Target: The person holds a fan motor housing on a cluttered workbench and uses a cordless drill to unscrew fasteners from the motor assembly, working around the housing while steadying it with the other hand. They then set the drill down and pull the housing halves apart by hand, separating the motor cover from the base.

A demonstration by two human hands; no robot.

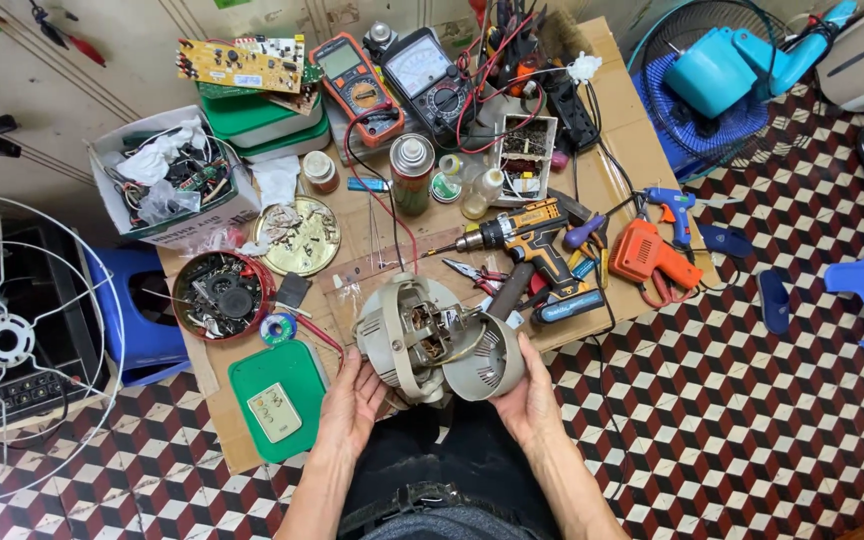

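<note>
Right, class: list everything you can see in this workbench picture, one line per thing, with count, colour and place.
fan motor: one, beige, held over the table's near edge
rear motor cover: one, beige, right of the motor
cordless drill: one, yellow-black, table centre
multimeters: two, orange and black, far side
spray can: one, green, centre
glue gun: one, blue, right edge
round tin of parts: one, red, left
fan guard: one, white, floor left
left hand: under the motor
right hand: cupping the cover
</note>
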